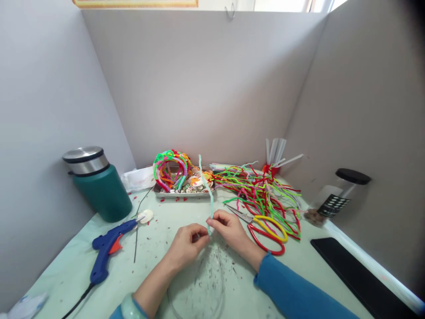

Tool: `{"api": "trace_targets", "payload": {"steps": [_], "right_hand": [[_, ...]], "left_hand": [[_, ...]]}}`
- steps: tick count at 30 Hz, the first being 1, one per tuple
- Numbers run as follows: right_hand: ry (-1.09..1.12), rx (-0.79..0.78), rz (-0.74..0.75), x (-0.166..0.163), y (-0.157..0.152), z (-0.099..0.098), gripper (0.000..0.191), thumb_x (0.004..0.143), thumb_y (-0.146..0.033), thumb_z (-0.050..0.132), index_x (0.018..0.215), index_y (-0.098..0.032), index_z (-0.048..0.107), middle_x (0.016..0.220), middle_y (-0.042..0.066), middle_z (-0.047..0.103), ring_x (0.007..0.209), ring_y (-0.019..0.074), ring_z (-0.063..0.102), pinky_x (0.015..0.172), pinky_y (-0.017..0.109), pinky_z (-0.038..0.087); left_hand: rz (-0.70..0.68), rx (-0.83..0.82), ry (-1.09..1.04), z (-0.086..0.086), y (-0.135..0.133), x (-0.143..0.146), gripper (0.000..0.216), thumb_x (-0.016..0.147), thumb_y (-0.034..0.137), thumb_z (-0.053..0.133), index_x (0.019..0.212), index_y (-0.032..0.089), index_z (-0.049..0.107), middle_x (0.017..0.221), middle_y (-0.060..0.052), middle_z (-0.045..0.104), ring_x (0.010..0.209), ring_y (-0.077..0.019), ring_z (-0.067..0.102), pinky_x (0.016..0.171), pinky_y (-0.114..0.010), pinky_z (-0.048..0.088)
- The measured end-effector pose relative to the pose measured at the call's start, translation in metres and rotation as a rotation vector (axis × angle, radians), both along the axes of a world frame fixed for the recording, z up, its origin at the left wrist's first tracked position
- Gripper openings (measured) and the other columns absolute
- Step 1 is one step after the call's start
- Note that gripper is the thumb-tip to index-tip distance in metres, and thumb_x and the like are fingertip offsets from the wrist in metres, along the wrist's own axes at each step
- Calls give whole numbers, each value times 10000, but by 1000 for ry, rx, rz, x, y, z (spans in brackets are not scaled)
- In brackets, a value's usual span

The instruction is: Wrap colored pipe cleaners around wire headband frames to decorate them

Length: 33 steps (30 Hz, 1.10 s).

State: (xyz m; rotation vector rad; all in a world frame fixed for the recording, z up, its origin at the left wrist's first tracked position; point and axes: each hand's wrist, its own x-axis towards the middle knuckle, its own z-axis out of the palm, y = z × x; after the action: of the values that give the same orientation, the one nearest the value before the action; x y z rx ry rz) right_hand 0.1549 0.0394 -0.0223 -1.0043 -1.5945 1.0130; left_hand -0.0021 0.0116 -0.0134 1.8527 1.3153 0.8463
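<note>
A pale aqua pipe cleaner (206,185) rises upright between my hands, its top bending a little to the left. My right hand (229,228) pinches it near its lower part. Close beside, my left hand (190,243) has thumb and fingertips pressed together at its bottom end. Below the fingers a thin clear hoop (221,274) curves down toward the front edge of view; its upper end is hidden at my fingertips, so which hand grips it cannot be told. Scissors (265,228) with red and yellow handles lie to the right of my right hand.
A metal tray (184,195) holds coloured pipe-cleaner rings (171,168) and small pieces. Loose pipe cleaners (262,190) pile beside it. At left are a blue glue gun (106,250) and green flask (102,190); at right, a black-lidded jar (335,197) and black strip (352,274). Grey panels surround the table.
</note>
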Motion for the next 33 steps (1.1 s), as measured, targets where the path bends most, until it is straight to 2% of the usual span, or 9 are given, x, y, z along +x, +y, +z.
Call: {"api": "trace_targets", "payload": {"steps": [5,9,13,17,19,25,28,33], "right_hand": [[8,28,20,-1,-3,2,215,740,-282,600,580,-175,503,587,-29,438,574,110,403,545,225,322],[-16,52,53,-2,-8,5,199,754,-265,590,590,-175,523,597,-25,446,581,110,405,548,225,321],[-32,71,72,-1,-10,8,161,765,-276,582,639,-176,576,651,-12,492,629,118,446,584,225,352],[9,-24,88,-1,-7,4,176,800,-325,537,762,-173,617,669,-2,533,581,113,462,539,217,365],[-4,-52,71,-2,-5,1,174,796,-321,538,752,-171,615,631,-11,527,547,106,445,517,214,353],[-106,-58,81,-3,-6,-1,180,801,-276,526,684,-163,603,559,-30,499,521,93,412,513,205,326],[-131,-85,111,-3,-8,2,217,808,-282,509,656,-156,600,547,-27,496,510,91,405,500,203,319],[-175,-79,116,-3,-9,5,146,762,-252,555,674,-146,604,599,-16,533,562,101,442,526,205,339]], "left_hand": [[47,-6,-7,-1,1,0,208,704,327,546,667,156,658,603,1,572,545,-116,434,518,-210,311],[28,-2,2,1,0,1,209,713,303,530,643,155,660,610,-6,582,574,-126,459,548,-212,328],[8,-22,-25,3,0,1,268,730,358,511,628,154,652,577,1,554,568,-128,450,543,-213,325],[90,-60,-61,3,3,-2,353,748,399,473,541,145,604,481,24,469,505,-111,400,500,-214,287],[135,-80,-72,2,5,-4,354,745,400,475,527,145,590,451,34,447,468,-99,370,474,-213,262],[145,-126,-188,0,4,-4,201,724,365,522,691,166,535,573,1,628,442,-96,416,450,-201,295],[154,-102,-164,-1,3,-4,184,735,347,513,672,174,511,581,-10,641,451,-101,438,450,-201,306],[186,23,-23,1,2,-4,167,736,302,506,629,176,532,550,5,618,488,-111,470,482,-205,311]]}}
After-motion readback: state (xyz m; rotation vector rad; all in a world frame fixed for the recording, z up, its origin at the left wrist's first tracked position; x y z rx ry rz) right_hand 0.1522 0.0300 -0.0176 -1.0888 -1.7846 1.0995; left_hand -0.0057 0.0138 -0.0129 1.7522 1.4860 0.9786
